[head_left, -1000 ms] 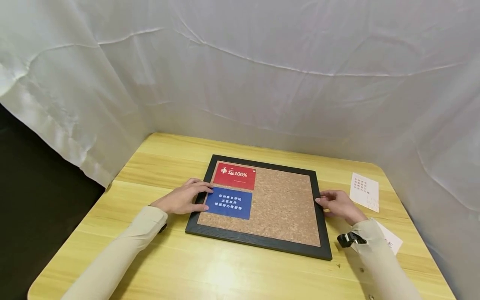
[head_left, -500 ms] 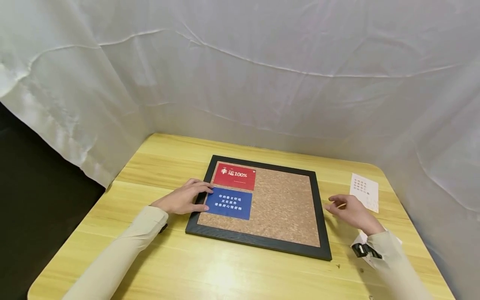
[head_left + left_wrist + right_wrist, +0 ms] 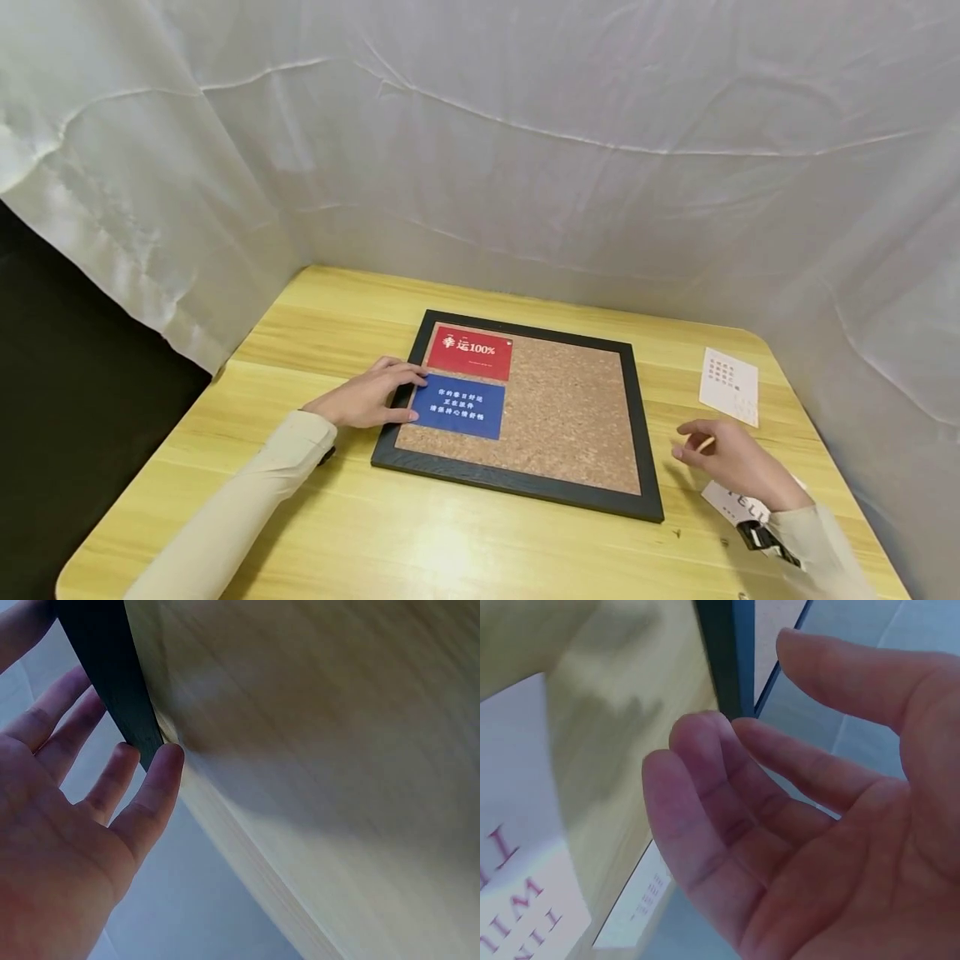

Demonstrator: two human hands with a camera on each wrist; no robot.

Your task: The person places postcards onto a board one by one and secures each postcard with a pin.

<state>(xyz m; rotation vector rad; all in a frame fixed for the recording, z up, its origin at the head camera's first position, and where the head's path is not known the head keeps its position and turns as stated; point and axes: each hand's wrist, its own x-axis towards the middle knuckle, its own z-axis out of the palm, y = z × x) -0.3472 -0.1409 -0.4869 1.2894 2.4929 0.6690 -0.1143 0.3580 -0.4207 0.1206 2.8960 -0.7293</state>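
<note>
A black-framed cork board [image 3: 570, 417] lies on the wooden table. On its left half sit a red card [image 3: 480, 367], with a small pin-like dot at its upper right corner, and below it a blue card [image 3: 463, 425] with white writing. My left hand [image 3: 360, 400] rests on the frame's left edge, fingers spread, fingertips at the blue card's left side. To the right of the board, my right hand [image 3: 742, 465] hovers with loosely bent fingers and holds nothing. Partly under it lies a white card [image 3: 726, 500] with large letters, also the lettered card [image 3: 521, 825] in the right wrist view.
Another white card [image 3: 727, 387] with lines of writing lies at the table's right, behind my right hand. Several tiny pin-like items [image 3: 677, 532] lie near the front right. A pale cloth [image 3: 525, 167] hangs behind and beside the table.
My right hand has let go of the board's right edge and moved right and toward me, over the lettered white card. My left hand and the board have stayed put.
</note>
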